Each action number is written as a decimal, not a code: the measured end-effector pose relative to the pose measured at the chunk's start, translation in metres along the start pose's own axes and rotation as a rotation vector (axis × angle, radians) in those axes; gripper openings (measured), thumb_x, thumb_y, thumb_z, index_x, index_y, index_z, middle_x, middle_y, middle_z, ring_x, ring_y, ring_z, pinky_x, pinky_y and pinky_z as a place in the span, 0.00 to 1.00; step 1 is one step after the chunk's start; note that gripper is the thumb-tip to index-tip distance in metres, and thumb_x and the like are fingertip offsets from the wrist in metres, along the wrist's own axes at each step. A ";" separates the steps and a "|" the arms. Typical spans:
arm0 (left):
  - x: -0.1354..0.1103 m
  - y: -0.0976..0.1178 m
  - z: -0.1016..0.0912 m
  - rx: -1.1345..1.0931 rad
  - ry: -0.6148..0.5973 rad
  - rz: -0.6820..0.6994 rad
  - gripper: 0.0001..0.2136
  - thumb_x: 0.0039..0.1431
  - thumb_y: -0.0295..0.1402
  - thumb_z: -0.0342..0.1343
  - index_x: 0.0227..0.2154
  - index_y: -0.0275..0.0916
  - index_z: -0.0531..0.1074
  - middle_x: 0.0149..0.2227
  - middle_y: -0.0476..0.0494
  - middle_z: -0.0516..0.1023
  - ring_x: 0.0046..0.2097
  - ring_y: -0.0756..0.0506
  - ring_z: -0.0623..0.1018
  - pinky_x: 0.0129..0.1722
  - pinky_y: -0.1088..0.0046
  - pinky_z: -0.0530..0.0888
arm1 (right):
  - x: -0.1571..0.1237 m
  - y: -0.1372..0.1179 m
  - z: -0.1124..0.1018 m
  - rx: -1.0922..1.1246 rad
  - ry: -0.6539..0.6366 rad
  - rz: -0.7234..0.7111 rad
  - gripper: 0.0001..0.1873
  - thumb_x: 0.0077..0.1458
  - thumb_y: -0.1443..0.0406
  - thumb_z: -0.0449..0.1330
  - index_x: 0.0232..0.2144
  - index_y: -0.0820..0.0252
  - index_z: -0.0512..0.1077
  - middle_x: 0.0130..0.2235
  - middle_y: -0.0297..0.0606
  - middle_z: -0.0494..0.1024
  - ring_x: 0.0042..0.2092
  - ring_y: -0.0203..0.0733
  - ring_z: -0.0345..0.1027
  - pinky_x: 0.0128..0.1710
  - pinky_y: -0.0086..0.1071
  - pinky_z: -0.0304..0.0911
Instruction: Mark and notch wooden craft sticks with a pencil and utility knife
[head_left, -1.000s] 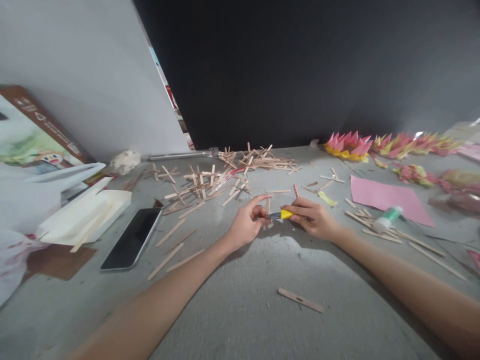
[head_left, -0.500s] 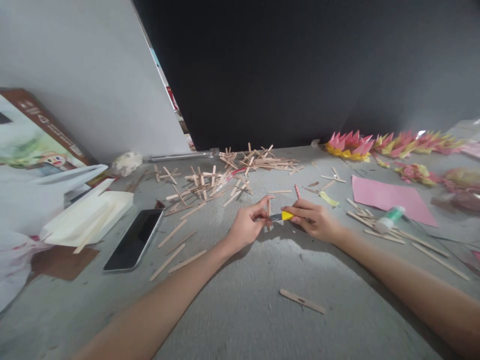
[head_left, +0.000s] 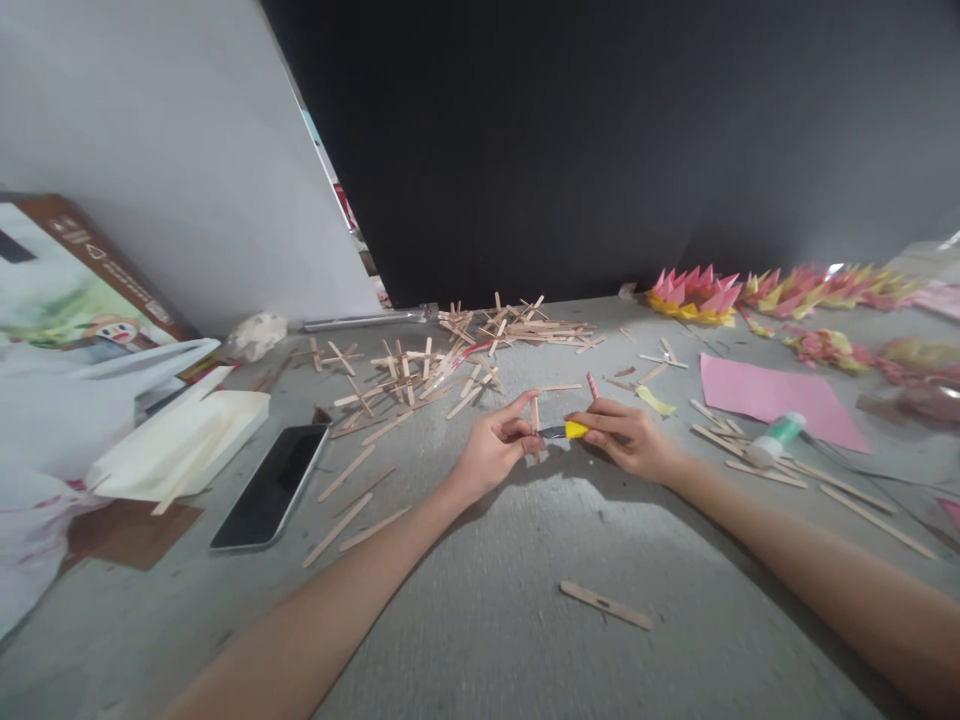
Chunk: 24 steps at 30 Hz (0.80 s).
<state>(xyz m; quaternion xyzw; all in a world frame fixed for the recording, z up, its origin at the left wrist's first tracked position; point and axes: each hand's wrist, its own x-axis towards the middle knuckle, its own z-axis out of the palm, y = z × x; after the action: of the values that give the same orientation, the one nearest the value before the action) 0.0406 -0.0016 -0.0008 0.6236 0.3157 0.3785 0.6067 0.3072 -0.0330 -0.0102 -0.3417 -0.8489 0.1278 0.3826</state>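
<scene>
Pinched upright in my left hand point(head_left: 495, 440) is a wooden craft stick point(head_left: 535, 412), the index finger at its top end. My right hand point(head_left: 622, 438) is closed around a knife with a yellow grip point(head_left: 576, 429). Its dark blade point(head_left: 553, 433) points left and meets the stick low down, by my left fingertips; whether it cuts in cannot be told. A red patterned rod end point(head_left: 592, 385) pokes up behind my right fingers. Nearer me on the grey surface lies a single craft stick point(head_left: 606, 605) with a dark slot or mark in its middle.
Beyond my hands spreads a heap of craft sticks point(head_left: 525, 328), several joined as crosses. At left are a phone point(head_left: 270, 490), a white tray point(head_left: 225, 425) and a plastic bag point(head_left: 60, 400). Rightward lie pink paper point(head_left: 776, 395), a glue stick point(head_left: 780, 438) and pink-yellow folded paper point(head_left: 694, 293).
The view has shifted slightly. Both hands keep nearly the same place and grip, with the blade still against the craft stick.
</scene>
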 end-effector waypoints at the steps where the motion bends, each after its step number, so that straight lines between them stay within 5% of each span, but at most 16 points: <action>1: 0.000 0.000 0.000 0.002 -0.003 0.001 0.39 0.54 0.37 0.70 0.68 0.37 0.66 0.27 0.51 0.78 0.29 0.51 0.74 0.37 0.74 0.71 | 0.000 0.000 0.000 -0.001 0.001 0.000 0.18 0.72 0.63 0.54 0.58 0.56 0.76 0.40 0.43 0.76 0.38 0.41 0.72 0.39 0.36 0.70; 10: -0.004 0.001 0.004 0.100 -0.010 0.001 0.34 0.55 0.34 0.66 0.66 0.41 0.69 0.27 0.53 0.74 0.32 0.49 0.75 0.42 0.70 0.73 | -0.002 0.002 0.003 -0.015 -0.037 -0.015 0.18 0.71 0.63 0.54 0.59 0.55 0.75 0.41 0.43 0.77 0.39 0.42 0.72 0.40 0.36 0.71; 24: -0.003 0.005 0.004 0.036 0.008 0.004 0.34 0.54 0.34 0.67 0.65 0.40 0.69 0.27 0.53 0.75 0.29 0.51 0.74 0.36 0.75 0.71 | 0.000 0.000 0.001 0.007 0.005 -0.016 0.19 0.71 0.61 0.54 0.59 0.57 0.75 0.39 0.44 0.77 0.38 0.43 0.73 0.40 0.37 0.72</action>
<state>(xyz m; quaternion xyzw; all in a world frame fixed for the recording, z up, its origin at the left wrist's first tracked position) 0.0427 -0.0067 0.0040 0.6334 0.3237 0.3765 0.5935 0.3066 -0.0326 -0.0113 -0.3339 -0.8501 0.1267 0.3870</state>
